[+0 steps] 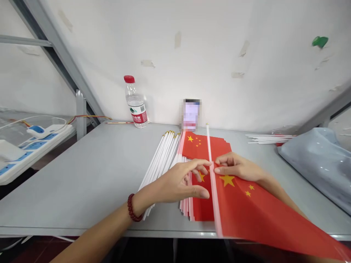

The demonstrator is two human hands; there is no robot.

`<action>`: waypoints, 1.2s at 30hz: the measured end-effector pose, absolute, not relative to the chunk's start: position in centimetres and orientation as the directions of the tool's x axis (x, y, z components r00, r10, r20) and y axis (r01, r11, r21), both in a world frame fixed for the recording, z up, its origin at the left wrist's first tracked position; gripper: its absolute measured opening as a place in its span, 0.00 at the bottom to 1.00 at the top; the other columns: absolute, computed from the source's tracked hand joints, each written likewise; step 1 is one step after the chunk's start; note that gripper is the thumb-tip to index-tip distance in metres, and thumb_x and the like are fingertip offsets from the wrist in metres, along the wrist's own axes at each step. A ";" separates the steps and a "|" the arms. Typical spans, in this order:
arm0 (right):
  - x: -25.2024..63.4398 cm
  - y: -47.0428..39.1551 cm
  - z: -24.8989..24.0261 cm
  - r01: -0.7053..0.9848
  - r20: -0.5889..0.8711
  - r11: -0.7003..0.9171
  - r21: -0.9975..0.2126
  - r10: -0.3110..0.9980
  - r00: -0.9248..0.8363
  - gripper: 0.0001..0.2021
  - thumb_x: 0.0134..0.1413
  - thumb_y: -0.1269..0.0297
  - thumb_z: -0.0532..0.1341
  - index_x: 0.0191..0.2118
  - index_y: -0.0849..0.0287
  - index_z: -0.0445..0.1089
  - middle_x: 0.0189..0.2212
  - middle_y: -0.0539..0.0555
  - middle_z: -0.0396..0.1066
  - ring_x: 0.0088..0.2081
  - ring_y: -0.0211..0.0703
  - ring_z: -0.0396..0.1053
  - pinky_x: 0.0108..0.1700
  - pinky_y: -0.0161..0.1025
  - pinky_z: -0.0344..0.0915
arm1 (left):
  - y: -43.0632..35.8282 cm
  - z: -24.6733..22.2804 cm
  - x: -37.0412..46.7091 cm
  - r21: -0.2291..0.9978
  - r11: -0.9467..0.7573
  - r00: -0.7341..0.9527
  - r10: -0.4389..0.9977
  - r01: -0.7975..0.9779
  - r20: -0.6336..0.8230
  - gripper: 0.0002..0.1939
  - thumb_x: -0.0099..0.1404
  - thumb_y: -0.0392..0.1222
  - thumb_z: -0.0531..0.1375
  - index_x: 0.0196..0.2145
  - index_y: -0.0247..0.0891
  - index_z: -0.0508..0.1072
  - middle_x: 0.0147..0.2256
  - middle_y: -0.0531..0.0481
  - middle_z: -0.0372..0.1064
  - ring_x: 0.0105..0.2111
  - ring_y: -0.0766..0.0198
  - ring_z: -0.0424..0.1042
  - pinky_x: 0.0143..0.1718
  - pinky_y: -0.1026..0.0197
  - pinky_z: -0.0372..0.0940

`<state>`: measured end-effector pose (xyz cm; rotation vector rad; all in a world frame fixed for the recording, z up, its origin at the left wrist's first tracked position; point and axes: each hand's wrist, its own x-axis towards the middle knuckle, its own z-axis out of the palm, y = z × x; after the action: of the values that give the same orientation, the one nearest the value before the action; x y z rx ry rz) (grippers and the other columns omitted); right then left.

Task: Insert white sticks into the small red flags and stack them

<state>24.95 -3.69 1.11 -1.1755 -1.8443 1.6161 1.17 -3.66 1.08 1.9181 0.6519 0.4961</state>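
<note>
A red flag [255, 212] with yellow stars hangs from my right hand [238, 166], whose thumb and fingers pinch its upper edge near the pale sleeve. A white flagpole [208, 142] with a gold tip sticks up out of that sleeve. Beside the sleeve is my left hand [189, 180], its thumb and fingers apart; the fingertips are close to the sleeve's top, and I cannot tell if they touch. Behind and below lies a stack of red flags [201, 204]. More flags [208, 146] lie farther back. To the left rests a bundle of white flagpoles [157, 160].
A water bottle [137, 106] and a blurred phone [191, 114] stand against the wall. More white sticks [268, 138] and a grey-blue plastic bag [315, 160] lie at the right. A power strip [35, 146] with cables is at the left. The grey table's front edge [104, 231] runs below.
</note>
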 end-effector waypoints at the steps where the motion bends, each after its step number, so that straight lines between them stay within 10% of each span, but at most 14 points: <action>1: 24.8 -3.8 1.0 0.318 -0.209 -0.001 -0.948 0.755 -0.622 0.18 0.54 0.56 0.62 0.21 0.61 0.59 0.17 0.42 0.47 0.19 0.29 0.44 0.22 0.31 0.45 | -3.7 1.2 1.3 0.907 -0.356 0.769 0.637 0.226 0.058 0.30 0.55 0.51 0.64 0.55 0.48 0.65 0.49 0.47 0.68 0.46 0.59 0.67 0.36 0.61 0.66; 6: 24.0 -4.4 0.7 0.326 -0.203 0.126 -0.937 0.563 -0.801 0.20 0.58 0.57 0.59 0.20 0.61 0.54 0.17 0.42 0.46 0.20 0.28 0.42 0.22 0.31 0.44 | -2.9 1.0 1.6 0.943 -0.225 0.596 0.802 0.245 0.037 0.12 0.58 0.46 0.61 0.37 0.38 0.76 0.36 0.49 0.74 0.34 0.64 0.71 0.36 0.63 0.66; 12: 25.1 -4.3 1.3 0.314 -0.229 0.190 -0.930 0.367 -0.901 0.17 0.56 0.57 0.60 0.22 0.61 0.60 0.17 0.43 0.47 0.21 0.29 0.44 0.23 0.32 0.45 | 1.2 1.4 -2.2 0.970 -0.216 -0.137 0.963 0.111 0.230 0.06 0.54 0.40 0.62 0.30 0.35 0.72 0.26 0.53 0.69 0.25 0.69 0.66 0.29 0.65 0.64; 19: 25.0 -4.0 1.6 0.387 -0.292 0.186 -0.903 0.395 -0.871 0.18 0.56 0.56 0.59 0.21 0.60 0.59 0.18 0.43 0.48 0.21 0.30 0.45 0.24 0.33 0.45 | 2.8 0.7 -4.1 0.651 -0.286 0.279 0.953 0.703 0.117 0.12 0.56 0.45 0.56 0.33 0.35 0.75 0.22 0.54 0.66 0.25 0.66 0.64 0.30 0.64 0.59; 29: 24.3 -3.9 0.6 0.308 -0.188 0.111 -0.945 0.587 -0.788 0.18 0.54 0.57 0.61 0.20 0.60 0.58 0.18 0.43 0.48 0.21 0.30 0.44 0.24 0.33 0.45 | 2.5 -0.6 -3.5 0.382 -0.424 0.394 0.905 0.821 0.157 0.17 0.61 0.46 0.51 0.40 0.36 0.74 0.34 0.47 0.72 0.32 0.61 0.68 0.33 0.61 0.59; 32: 23.9 -3.9 0.4 0.251 -0.162 0.019 -0.968 0.717 -0.678 0.17 0.54 0.55 0.61 0.22 0.60 0.60 0.19 0.43 0.50 0.21 0.30 0.45 0.25 0.33 0.46 | 1.8 -0.1 -2.9 0.423 -0.416 0.368 0.910 0.805 0.194 0.17 0.62 0.49 0.52 0.39 0.36 0.75 0.37 0.45 0.72 0.32 0.60 0.67 0.35 0.59 0.60; 36: 23.0 -4.3 0.1 0.208 -0.141 -0.040 -0.977 0.857 -0.496 0.16 0.52 0.52 0.62 0.27 0.60 0.64 0.21 0.45 0.57 0.22 0.32 0.53 0.26 0.33 0.52 | -0.3 1.3 -1.1 0.796 -0.298 0.504 0.864 0.526 -0.010 0.20 0.61 0.56 0.54 0.38 0.39 0.74 0.32 0.49 0.71 0.28 0.65 0.66 0.26 0.64 0.61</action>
<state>22.99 -4.30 0.10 -1.1257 -1.7063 1.5766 -1.07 -0.31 1.30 1.9733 1.1400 0.5534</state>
